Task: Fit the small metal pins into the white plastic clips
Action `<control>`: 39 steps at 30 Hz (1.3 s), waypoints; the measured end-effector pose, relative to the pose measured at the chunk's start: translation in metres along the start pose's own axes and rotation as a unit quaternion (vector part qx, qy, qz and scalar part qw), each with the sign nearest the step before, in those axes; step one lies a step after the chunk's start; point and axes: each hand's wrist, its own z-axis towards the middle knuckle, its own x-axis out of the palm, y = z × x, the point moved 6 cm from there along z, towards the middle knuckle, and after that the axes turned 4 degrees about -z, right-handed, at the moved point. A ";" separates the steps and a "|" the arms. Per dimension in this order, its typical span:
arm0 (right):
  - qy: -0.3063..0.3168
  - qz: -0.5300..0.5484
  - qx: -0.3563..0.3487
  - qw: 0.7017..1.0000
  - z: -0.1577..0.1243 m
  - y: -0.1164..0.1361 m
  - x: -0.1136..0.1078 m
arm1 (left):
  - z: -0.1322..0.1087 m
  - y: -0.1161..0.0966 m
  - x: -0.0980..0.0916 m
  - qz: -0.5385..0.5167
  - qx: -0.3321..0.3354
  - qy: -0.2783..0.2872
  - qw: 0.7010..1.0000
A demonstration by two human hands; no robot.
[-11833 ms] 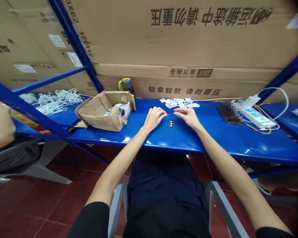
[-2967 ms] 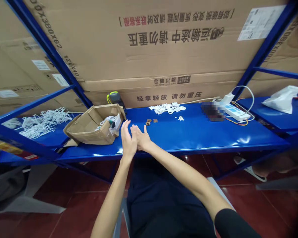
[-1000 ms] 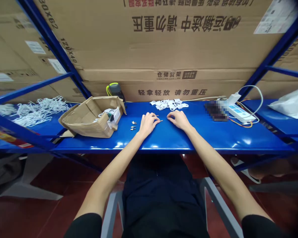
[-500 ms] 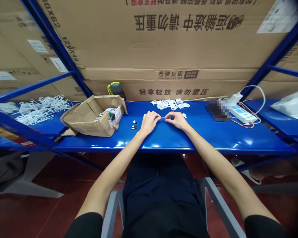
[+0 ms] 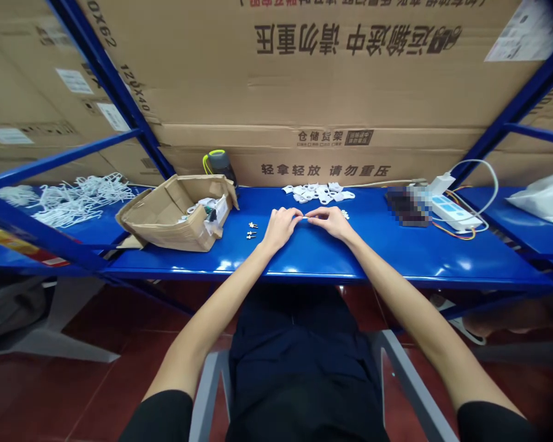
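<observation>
Above the blue shelf, my left hand (image 5: 281, 227) and my right hand (image 5: 332, 222) meet fingertip to fingertip, both closed in a pinch. A tiny white piece (image 5: 305, 217) shows between them; its kind is too small to tell. My right fingers grip it. Whatever the left fingertips pinch is hidden. Several small metal pins with white collars (image 5: 251, 231) lie left of my left hand. Small white bits (image 5: 345, 214) sit just beyond my right hand. Behind both hands is a loose pile of white plastic pieces with holes (image 5: 320, 193).
An open cardboard box (image 5: 179, 230) holding mixed parts stands at left, a dark bottle (image 5: 221, 163) behind it. At right are a blurred dark object (image 5: 408, 207) and a white power strip (image 5: 451, 212) with cables. White hook-like strips (image 5: 74, 199) lie beyond the blue frame post.
My fingertips have drawn slightly closer together, and a white bit now shows between them where a thin darker piece showed before. The view has shifted slightly.
</observation>
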 end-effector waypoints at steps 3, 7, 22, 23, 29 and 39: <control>0.002 0.042 0.002 0.999 0.000 -0.003 0.001 | 0.001 0.001 -0.001 -0.045 -0.007 -0.008 0.999; 0.008 0.068 0.007 0.998 0.000 -0.004 0.002 | 0.003 0.001 -0.003 -0.098 -0.006 -0.033 0.995; -0.027 0.120 0.028 0.992 -0.001 0.001 -0.003 | 0.002 0.002 -0.002 -0.136 0.036 -0.071 0.988; -0.025 0.119 0.028 0.992 -0.002 0.002 -0.003 | 0.002 0.002 -0.001 -0.142 0.039 -0.070 0.987; -0.027 0.142 0.031 0.989 -0.002 0.003 0.002 | 0.001 0.003 0.001 -0.143 0.055 -0.060 0.986; -0.001 0.018 0.006 1.000 -0.003 0.008 0.002 | 0.002 0.001 0.002 0.005 0.089 -0.003 0.996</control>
